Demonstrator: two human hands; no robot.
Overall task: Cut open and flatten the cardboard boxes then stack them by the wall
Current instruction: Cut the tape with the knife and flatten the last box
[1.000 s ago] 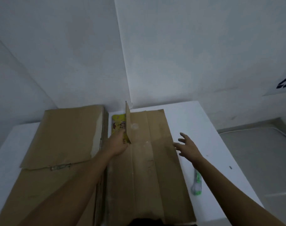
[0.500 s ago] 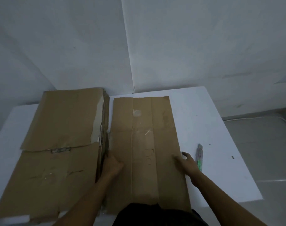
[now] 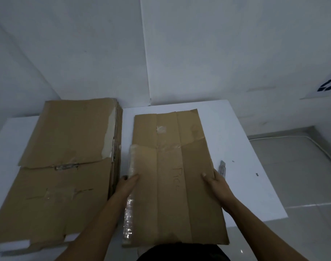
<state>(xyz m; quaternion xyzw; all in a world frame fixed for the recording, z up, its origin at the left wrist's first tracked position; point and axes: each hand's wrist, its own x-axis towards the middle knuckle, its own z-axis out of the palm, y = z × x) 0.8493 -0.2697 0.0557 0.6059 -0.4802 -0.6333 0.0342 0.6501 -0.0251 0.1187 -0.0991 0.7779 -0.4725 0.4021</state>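
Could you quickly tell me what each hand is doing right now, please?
Left hand: closed on the left edge of the flattened cardboard box.
Right hand: closed on the same box's right edge, thumb on top.

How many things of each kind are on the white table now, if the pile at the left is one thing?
Piles of flattened cardboard: 1
Single flattened boxes, gripped at the edges by the left hand and right hand: 1
Utility knives: 1
Total: 3
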